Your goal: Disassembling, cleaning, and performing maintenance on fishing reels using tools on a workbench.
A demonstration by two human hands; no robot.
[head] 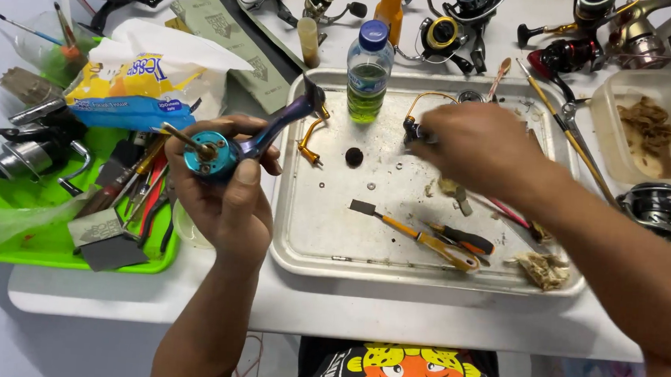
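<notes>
A blue fishing reel body (217, 154) with a dark purple stem is held up off the table at the left of the metal tray (309, 241), its round open face turned toward the camera – a thin shaft juts out to the upper left. A small dark part (410, 131) with an orange bail wire is touched at the tray's far middle.

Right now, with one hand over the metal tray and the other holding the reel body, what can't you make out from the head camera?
- Right hand: its fingertips are blurred and hidden behind its back; whether they grip the small dark part is unclear.
- Blue reel body: the left hand covers its underside.
- Washers on the metal tray: too small to tell.
- Reels at the top edge: cut off.
</notes>
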